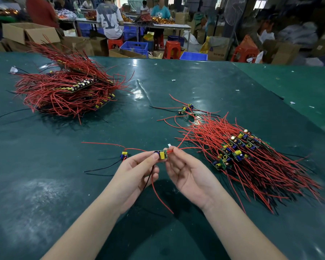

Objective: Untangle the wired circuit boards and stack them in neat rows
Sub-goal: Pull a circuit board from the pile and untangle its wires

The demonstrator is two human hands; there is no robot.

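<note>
Head view: board (161, 155) pinched in left hand (137, 172), its red wire (170, 151) pinched by right hand (188, 171), seemingly for straightening, near centre between far-left tangle (68, 91) and right stack (238, 151).

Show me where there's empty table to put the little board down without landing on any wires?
Bare green table lies near left, in front of the stacked pile and left of the lone board. Another free patch sits between that pile and the small cluster. The right is crowded: the loose pile spreads wires widely.
</note>
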